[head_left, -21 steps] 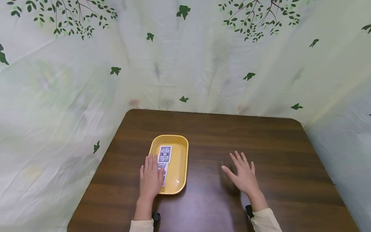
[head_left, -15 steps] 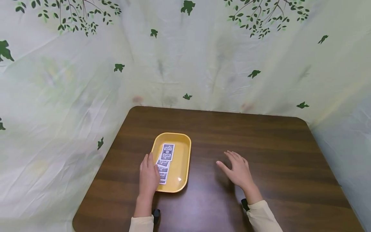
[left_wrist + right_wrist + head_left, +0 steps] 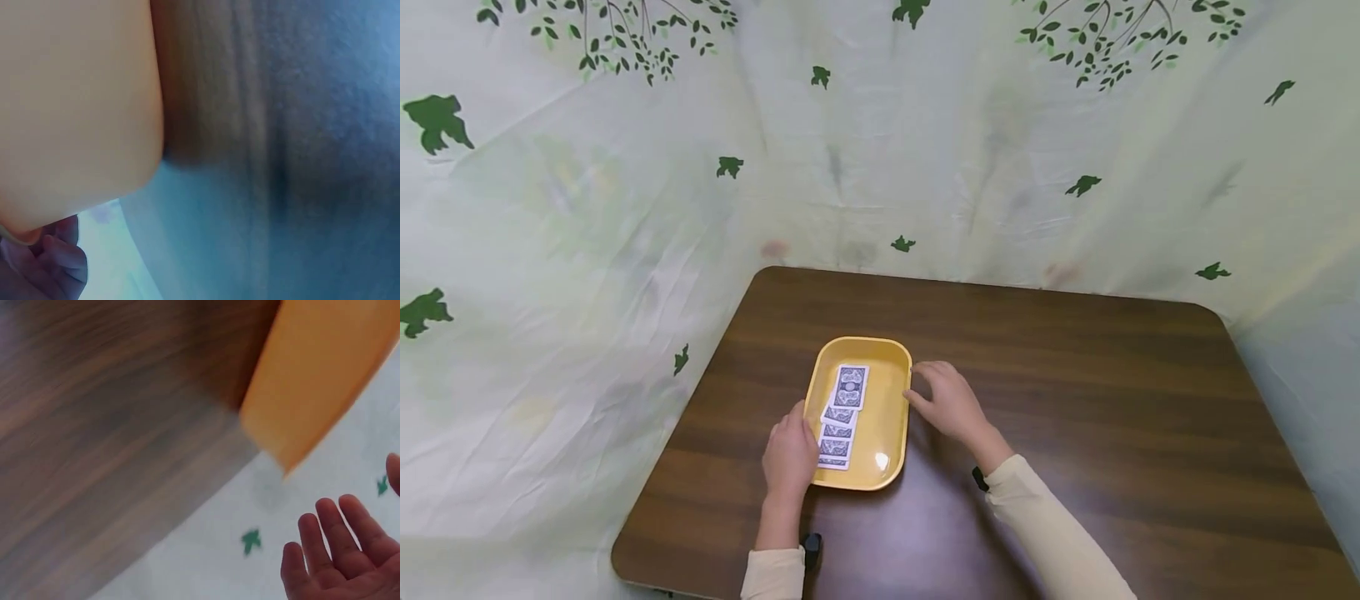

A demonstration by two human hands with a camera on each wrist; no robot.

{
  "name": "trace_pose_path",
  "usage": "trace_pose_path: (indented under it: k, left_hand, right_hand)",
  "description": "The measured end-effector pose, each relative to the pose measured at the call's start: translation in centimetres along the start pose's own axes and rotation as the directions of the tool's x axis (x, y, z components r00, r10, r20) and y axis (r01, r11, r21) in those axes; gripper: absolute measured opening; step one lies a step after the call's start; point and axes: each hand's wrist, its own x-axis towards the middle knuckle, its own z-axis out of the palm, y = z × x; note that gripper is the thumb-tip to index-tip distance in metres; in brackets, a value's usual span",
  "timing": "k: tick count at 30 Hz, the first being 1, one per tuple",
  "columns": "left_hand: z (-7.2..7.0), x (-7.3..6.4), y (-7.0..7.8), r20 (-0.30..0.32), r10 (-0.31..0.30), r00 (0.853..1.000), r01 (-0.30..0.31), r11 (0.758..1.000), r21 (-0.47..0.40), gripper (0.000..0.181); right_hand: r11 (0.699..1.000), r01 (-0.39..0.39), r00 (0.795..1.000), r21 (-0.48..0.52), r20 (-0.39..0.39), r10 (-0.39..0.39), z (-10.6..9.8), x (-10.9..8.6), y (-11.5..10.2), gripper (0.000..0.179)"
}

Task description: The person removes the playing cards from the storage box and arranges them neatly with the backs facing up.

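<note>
A yellow tray [image 3: 880,433] stands on the brown table, left of its middle. Several playing cards [image 3: 850,387] lie in it, backs up, overlapping in a column along its left side. My left hand [image 3: 791,450] grips the tray's left rim; in the left wrist view, its curled fingers [image 3: 64,259] show at the edge of the tray wall [image 3: 75,106]. Over at the right rim is my right hand [image 3: 951,402], thumb and fingertips close to the edge. The right wrist view has its fingers [image 3: 340,540] loosely extended beside the tray's side [image 3: 319,375].
The dark wood table [image 3: 1075,417] extends well to the right of the tray. Behind it and along the sides hangs a pale cloth [image 3: 970,167] printed with green leaves. Both wrists carry a black band, the left one [image 3: 812,550] near the front.
My left hand has slid off the cards to the tray's left rim, uncovering them. The right hand has swung left from over the table to the right rim. The head view has shifted a little.
</note>
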Motion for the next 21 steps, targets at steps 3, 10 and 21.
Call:
trace_pose_path:
  k: [3, 10, 21]
  left_hand:
    - [0.1, -0.1, 0.0, -0.011, -0.008, 1.0, 0.008, 1.0, -0.01, 0.037]
    - [0.3, -0.4, -0.6, -0.052, -0.005, 0.999, 0.004, 1.0, -0.029, 0.035]
    - [0.1, -0.2, -0.6, -0.069, 0.006, 0.998, -0.009, 0.999, -0.044, 0.035]
  right_hand:
    - [1.0, -0.001, 0.998, 0.018, 0.056, 0.0, 1.3, 1.7, -0.9, 0.039]
    - [1.0, 0.028, 0.988, 0.006, 0.15, -0.029, 4.4, 4.3, -2.3, 0.035]
    - [0.995, -0.062, 0.958, -0.073, 0.276, 0.08, 7.3, 7.4, -3.2, 0.047]
